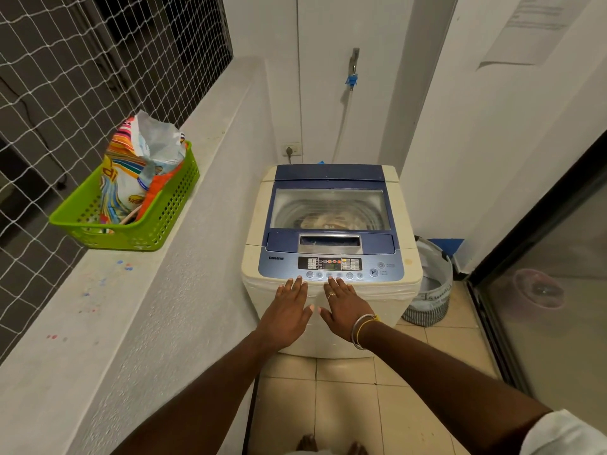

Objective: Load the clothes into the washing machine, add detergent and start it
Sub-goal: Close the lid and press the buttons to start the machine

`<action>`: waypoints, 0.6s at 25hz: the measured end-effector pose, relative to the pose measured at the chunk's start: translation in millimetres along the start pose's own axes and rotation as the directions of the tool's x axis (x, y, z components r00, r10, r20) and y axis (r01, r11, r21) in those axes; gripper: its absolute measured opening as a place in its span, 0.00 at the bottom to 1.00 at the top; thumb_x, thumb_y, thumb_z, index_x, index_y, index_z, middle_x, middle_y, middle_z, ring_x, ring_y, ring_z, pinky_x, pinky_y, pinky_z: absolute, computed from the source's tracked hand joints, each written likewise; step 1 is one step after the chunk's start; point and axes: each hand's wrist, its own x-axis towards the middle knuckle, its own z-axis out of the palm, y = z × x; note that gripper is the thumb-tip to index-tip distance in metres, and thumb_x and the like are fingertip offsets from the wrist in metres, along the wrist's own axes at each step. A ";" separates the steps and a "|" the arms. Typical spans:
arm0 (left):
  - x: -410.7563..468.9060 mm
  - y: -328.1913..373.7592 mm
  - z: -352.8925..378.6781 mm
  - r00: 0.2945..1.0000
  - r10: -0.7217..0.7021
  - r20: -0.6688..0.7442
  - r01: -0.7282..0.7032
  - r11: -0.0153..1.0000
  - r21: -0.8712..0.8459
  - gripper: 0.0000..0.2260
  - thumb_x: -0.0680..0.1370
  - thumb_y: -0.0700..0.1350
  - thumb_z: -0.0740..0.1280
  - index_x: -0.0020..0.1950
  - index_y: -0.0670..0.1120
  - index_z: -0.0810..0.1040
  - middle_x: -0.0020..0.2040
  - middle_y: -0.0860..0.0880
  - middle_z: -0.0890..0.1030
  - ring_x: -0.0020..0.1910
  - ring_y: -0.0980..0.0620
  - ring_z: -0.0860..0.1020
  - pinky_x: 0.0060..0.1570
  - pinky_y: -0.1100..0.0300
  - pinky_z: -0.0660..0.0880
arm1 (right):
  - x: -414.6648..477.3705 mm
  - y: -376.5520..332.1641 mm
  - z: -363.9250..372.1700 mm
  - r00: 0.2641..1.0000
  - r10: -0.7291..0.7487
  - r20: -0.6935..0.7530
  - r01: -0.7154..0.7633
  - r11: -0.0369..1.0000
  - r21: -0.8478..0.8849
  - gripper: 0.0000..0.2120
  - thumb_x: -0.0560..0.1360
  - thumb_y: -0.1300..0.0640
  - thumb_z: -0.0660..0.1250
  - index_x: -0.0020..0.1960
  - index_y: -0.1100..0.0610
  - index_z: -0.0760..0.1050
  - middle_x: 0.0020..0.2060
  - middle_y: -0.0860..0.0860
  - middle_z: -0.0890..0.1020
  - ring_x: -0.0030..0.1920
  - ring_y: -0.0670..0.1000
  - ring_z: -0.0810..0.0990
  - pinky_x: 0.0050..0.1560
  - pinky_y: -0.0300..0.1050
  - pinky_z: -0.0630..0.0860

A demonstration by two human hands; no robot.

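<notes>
Washing machine [330,247] is standing with its lid lying closed; clothes [328,221] are showing through the lid window. Left hand [289,311] and right hand [343,307] are reaching side by side to the machine's front edge, fingers straight and held together, gripping nothing. Their fingertips are lying just below the control panel [331,265]; whether a button is being pressed cannot be told. Left of the machine, a detergent bag [138,169] is standing open in a green basket [131,229] on the ledge [197,241]. Right of the machine, a laundry hamper [430,300] is sitting on the floor.
</notes>
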 end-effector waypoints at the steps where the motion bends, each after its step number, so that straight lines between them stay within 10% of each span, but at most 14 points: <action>1: -0.3 -1.9 -1.0 1.000 -0.004 0.000 0.004 1.000 -0.002 0.28 0.84 0.57 0.47 0.81 0.46 0.47 0.81 0.47 0.47 0.80 0.47 0.45 0.78 0.50 0.44 | 3.4 -1.6 -0.7 1.000 -0.006 0.011 0.006 1.000 -0.010 0.33 0.82 0.41 0.47 0.80 0.60 0.47 0.80 0.57 0.48 0.79 0.56 0.45 0.78 0.52 0.45; 15: -8.0 -30.3 -3.3 0.999 -0.048 -0.026 0.047 0.998 -0.030 0.28 0.84 0.56 0.48 0.81 0.45 0.47 0.81 0.46 0.46 0.80 0.47 0.44 0.73 0.55 0.37 | 55.6 -15.0 0.3 0.992 0.012 0.122 0.001 0.994 -0.111 0.35 0.80 0.42 0.56 0.78 0.62 0.53 0.78 0.61 0.53 0.78 0.62 0.51 0.77 0.58 0.51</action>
